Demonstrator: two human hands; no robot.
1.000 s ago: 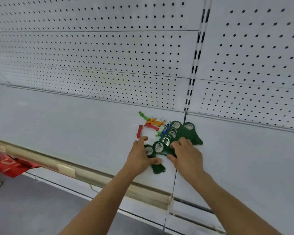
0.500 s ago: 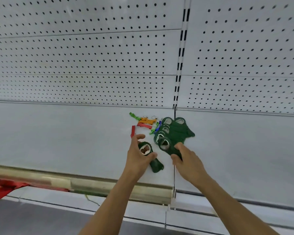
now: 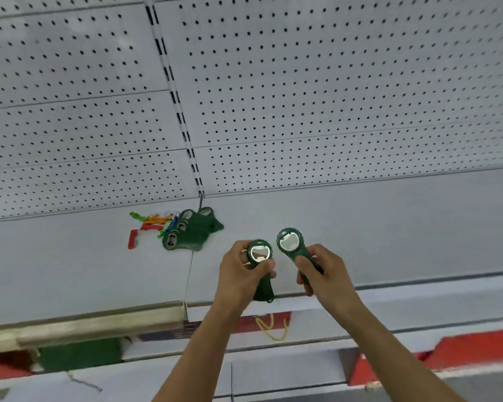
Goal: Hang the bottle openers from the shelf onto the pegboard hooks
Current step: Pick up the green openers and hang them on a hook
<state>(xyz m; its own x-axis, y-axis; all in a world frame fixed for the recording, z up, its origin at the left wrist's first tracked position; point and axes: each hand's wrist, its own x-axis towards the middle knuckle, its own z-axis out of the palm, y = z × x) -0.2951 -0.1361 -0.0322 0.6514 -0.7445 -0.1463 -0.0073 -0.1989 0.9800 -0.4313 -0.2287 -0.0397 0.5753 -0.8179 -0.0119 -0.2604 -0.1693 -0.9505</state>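
My left hand (image 3: pixel 240 274) grips a dark green bottle opener (image 3: pixel 259 253) by its neck, ring end up. My right hand (image 3: pixel 321 275) grips a second green bottle opener (image 3: pixel 288 242) by its handle, its metal-lined ring pointing up and left. Both are lifted above the front part of the white shelf (image 3: pixel 360 227). A pile of several more green openers (image 3: pixel 190 230) lies at the back of the shelf by the pegboard's foot. The white pegboard (image 3: pixel 302 97) fills the wall behind; no hooks show on it.
Small coloured openers (image 3: pixel 150 224) in green, orange, red and blue lie left of the green pile. A slotted upright (image 3: pixel 174 100) splits the pegboard panels. A beige price rail (image 3: pixel 84 323) edges the shelf front; red and green items show below it.
Both hands have lifted away from the pile to the right, each carrying one green opener. The view has swung right and tilted, so the pile now sits to the left.
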